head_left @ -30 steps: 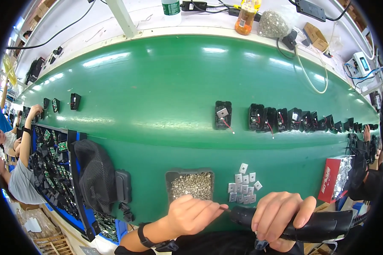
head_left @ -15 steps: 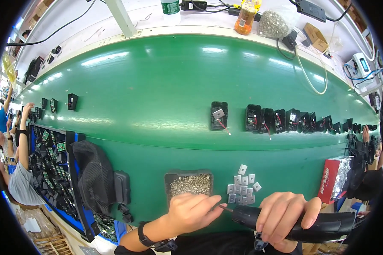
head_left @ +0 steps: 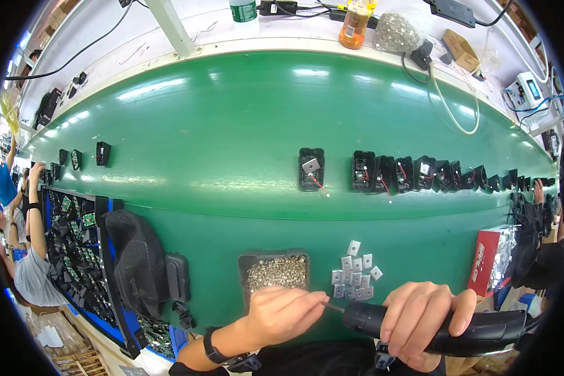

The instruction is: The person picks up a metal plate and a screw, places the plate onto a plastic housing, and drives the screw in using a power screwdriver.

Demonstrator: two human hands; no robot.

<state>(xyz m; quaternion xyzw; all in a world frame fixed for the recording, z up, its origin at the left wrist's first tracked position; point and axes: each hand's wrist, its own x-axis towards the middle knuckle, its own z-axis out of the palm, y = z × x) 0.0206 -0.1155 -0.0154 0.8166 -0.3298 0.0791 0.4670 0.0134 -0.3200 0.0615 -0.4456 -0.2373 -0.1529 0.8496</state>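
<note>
My right hand (head_left: pixel 420 323) is wrapped round a black electric screwdriver (head_left: pixel 476 332), which lies almost level with its thin bit pointing left. The fingers of my left hand (head_left: pixel 285 316) are pinched together at the bit's tip. Whatever sits between those fingertips is too small to make out. Just beyond my left hand is a dark square tray (head_left: pixel 243 269) full of small brass-coloured screws (head_left: pixel 276 274). Several small silver square plates (head_left: pixel 357 279), each with a hole, lie to the right of the tray.
Black housings (head_left: pixel 363 170) with red wires stand in a row on the green surface (head_left: pixel 232 125); one separate housing (head_left: pixel 311 178) carries a silver plate. A black mesh bag (head_left: pixel 135 263) and a crate of circuit boards (head_left: pixel 103 269) are left, a red box (head_left: pixel 485 260) right. Other people work at both sides.
The whole view has shifted slightly, with the housings appearing a little further left. My left fingertips have closed up at the screwdriver bit; my right hand keeps its grip.
</note>
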